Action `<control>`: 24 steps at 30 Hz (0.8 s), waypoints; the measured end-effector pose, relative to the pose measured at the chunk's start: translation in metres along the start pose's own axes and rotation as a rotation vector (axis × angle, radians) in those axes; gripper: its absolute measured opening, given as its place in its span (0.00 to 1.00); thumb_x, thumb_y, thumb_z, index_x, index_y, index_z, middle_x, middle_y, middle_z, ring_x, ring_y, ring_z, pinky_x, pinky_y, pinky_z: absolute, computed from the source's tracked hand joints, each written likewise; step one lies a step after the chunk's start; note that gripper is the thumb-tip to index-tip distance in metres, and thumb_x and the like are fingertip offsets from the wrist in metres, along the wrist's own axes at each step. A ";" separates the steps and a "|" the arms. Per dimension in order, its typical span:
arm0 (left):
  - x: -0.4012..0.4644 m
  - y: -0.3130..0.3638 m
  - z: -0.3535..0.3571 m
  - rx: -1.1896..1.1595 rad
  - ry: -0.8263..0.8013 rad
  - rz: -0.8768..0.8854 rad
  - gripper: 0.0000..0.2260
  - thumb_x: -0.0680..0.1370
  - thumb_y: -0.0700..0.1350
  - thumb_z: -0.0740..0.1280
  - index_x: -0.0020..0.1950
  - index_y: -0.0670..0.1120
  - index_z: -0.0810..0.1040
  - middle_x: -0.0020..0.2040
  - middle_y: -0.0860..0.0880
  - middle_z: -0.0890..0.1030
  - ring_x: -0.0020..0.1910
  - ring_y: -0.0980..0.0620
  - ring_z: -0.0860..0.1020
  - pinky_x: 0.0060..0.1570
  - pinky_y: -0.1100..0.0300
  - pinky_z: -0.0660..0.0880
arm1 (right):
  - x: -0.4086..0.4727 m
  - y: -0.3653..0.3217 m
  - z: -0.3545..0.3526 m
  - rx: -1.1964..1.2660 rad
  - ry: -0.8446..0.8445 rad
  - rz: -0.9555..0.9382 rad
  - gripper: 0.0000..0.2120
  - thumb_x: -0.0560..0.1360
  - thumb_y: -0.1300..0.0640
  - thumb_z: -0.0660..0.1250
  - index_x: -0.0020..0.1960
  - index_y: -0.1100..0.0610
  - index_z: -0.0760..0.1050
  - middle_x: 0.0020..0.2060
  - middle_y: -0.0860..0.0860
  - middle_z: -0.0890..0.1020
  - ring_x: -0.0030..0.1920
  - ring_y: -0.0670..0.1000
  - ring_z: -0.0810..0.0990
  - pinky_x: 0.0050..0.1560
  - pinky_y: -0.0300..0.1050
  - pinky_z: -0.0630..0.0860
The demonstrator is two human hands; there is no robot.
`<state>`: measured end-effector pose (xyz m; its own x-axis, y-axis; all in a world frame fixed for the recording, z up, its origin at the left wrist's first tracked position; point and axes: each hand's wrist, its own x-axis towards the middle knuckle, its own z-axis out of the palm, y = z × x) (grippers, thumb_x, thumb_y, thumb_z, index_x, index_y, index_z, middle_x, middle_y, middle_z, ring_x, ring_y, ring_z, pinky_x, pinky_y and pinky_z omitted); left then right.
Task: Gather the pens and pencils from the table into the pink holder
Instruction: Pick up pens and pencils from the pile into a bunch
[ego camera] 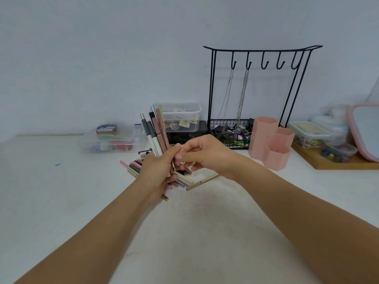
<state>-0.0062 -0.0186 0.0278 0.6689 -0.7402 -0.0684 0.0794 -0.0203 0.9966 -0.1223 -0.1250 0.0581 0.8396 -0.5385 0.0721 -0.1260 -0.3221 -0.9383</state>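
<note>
My left hand (158,171) grips an upright bunch of pens (155,132), grey, white and brown ones, their tips fanning up and back. Touching that bunch from the right, my right hand (202,154) pinches a beige pen between thumb and fingers. Under both hands several more pens and pencils (134,167) lie in a loose pile on the white table, and one beige pencil (202,182) lies apart to the right. The pink holder (270,142), three hexagonal cups joined together, stands to the right of my hands and looks empty.
Behind the pile sit a clear box of small items (111,140) and a lidded clear tub (180,116) on a dark box. A black wire hook stand (258,95) with chains stands behind the holder. A wooden tray (336,160) with containers is at right.
</note>
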 end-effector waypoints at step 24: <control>-0.010 -0.001 0.003 -0.076 -0.091 0.054 0.08 0.78 0.47 0.72 0.49 0.44 0.78 0.29 0.45 0.74 0.25 0.51 0.79 0.23 0.63 0.64 | 0.018 0.047 -0.062 -0.865 0.121 0.010 0.03 0.76 0.60 0.73 0.49 0.59 0.84 0.41 0.49 0.81 0.43 0.49 0.79 0.36 0.33 0.68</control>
<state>-0.0152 -0.0138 0.0280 0.6042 -0.7968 -0.0072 0.1034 0.0695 0.9922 -0.1458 -0.1981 0.0365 0.7806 -0.6076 0.1466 -0.5311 -0.7684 -0.3570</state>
